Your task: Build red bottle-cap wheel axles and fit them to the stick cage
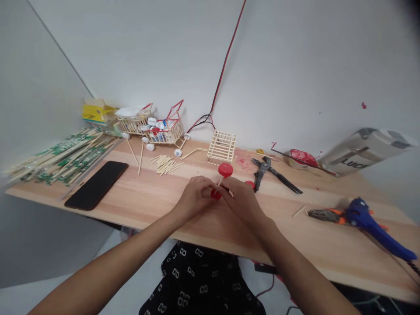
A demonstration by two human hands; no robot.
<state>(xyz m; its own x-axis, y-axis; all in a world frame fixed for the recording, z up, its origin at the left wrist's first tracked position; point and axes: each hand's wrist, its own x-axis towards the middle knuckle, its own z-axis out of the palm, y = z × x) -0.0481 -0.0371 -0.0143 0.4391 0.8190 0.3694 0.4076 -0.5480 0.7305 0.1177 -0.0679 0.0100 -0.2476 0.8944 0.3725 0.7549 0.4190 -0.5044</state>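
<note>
At nine to ten o'clock from your hands lies one heap of pale sticks in green-and-white wrappers (pixel 68 159), too jumbled to count. One flat black phone (pixel 96 186) lies at nine, and one yellow cardboard box (pixel 96 111) stands at ten. Between ten and eleven are two small stick-built carts, a rear one (pixel 133 124) and a front one (pixel 170 134) filled with bottle caps; one loose pile of short pale sticks (pixel 165 164) lies nearer you.

Your left hand (pixel 197 192) has its fingertips together at the lower part of one thin pale wooden stick (pixel 220 180), held over the table (pixel 157 201). It has one round red cap (pixel 225 169) on top; a second red cap (pixel 215 194) shows below, partly hidden. At twelve stands one slatted stick frame (pixel 222 146). Your right hand (pixel 241 199) pinches the same stick.

Near two o'clock, one more red cap (pixel 250 184) peeks out beside your right hand. Towards three are one pair of black-handled pliers (pixel 271 171) and one red-stained bowl (pixel 302 158); towards four, one blue glue gun (pixel 376 227).
</note>
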